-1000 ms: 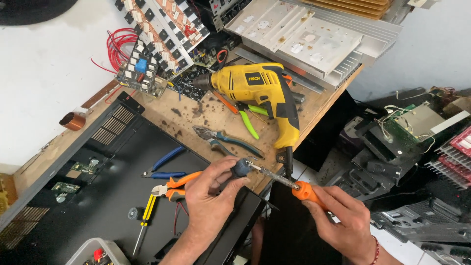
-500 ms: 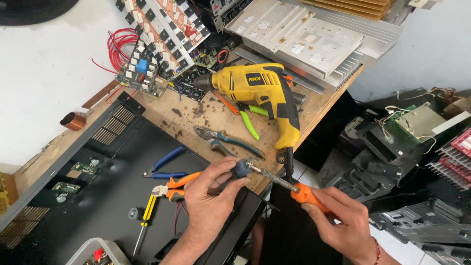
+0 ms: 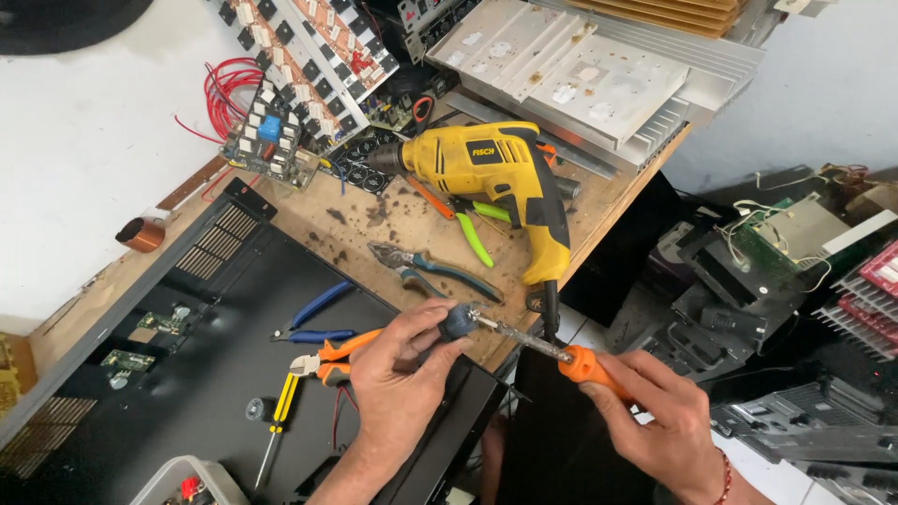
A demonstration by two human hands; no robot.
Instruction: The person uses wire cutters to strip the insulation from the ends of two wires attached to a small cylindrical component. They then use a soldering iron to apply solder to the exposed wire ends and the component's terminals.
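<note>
Left hand pinches a small dark round part between thumb and fingers, above the counter's front edge. Right hand is closed around the orange-handled soldering iron; its long axis runs up-left, tip touching the part. Beyond lie the orange cutters, pliers and yellow drill; open room remains toward the viewer.

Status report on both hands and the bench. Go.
Left hand pinches small dark round part. Right hand grips orange-handled tool, tip at the part. Yellow drill and pliers lie beyond, apart.
</note>
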